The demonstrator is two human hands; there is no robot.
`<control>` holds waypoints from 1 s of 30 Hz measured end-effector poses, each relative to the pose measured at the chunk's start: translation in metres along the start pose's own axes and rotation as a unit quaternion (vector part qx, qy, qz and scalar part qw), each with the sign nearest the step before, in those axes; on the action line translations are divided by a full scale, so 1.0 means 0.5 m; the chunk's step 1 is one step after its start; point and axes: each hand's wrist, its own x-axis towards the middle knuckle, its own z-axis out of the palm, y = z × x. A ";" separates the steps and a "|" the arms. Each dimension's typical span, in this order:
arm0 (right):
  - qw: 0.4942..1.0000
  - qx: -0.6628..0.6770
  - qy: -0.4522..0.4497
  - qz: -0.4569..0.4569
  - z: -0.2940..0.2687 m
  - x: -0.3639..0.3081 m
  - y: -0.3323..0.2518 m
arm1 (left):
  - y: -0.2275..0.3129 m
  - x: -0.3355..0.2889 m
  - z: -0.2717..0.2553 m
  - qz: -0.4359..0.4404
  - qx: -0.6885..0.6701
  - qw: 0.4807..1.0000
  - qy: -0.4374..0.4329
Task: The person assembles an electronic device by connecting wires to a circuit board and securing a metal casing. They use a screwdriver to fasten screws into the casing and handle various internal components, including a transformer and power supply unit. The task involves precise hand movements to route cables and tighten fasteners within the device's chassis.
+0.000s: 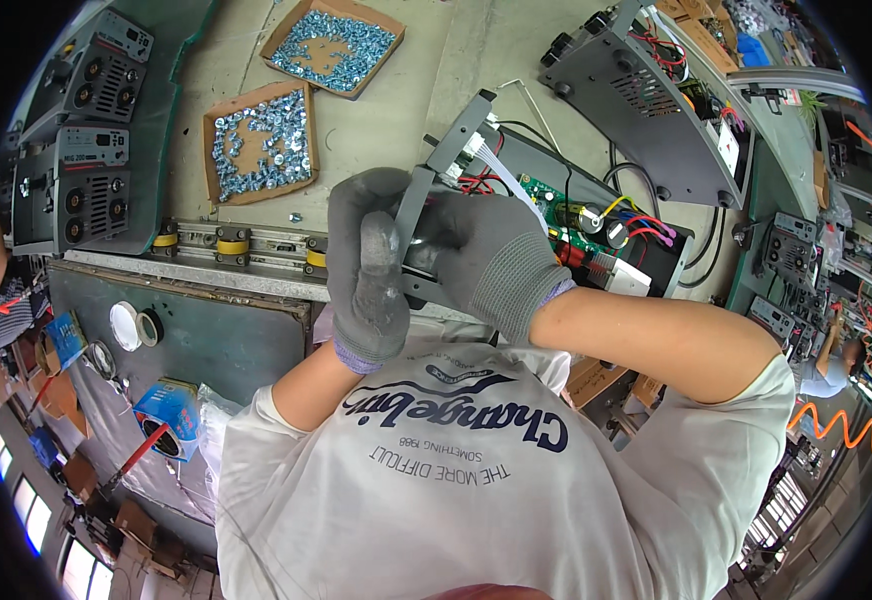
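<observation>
An open machine chassis lies before me, with a green circuit board, capacitors and coloured wires inside. Its grey front panel stands up at the left end. My left hand, in a grey glove, is closed on the outer side of this panel, its thumb folded toward it. On the inner side, my gloved right hand is closed close behind the panel, its fingertips partly hidden. What the right fingers hold, if anything, does not show. A white ribbon cable and red wires run from the panel into the chassis.
Two cardboard trays of small screws lie at the far left. A second open machine stands at the far right. Roller track runs along the near bench edge. Finished-looking machines stand left; a blue box sits lower left.
</observation>
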 end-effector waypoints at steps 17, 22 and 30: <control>0.995 0.022 0.039 -0.094 0.010 0.004 0.032 | -0.005 -0.005 -0.003 -0.024 -0.022 0.999 -0.003; 0.991 -0.034 0.069 -0.113 0.022 0.009 0.041 | 0.009 -0.005 0.007 -0.045 -0.029 0.999 0.009; 0.998 -0.023 0.006 -0.060 0.000 0.002 0.022 | 0.002 -0.009 0.003 -0.016 -0.018 1.000 0.002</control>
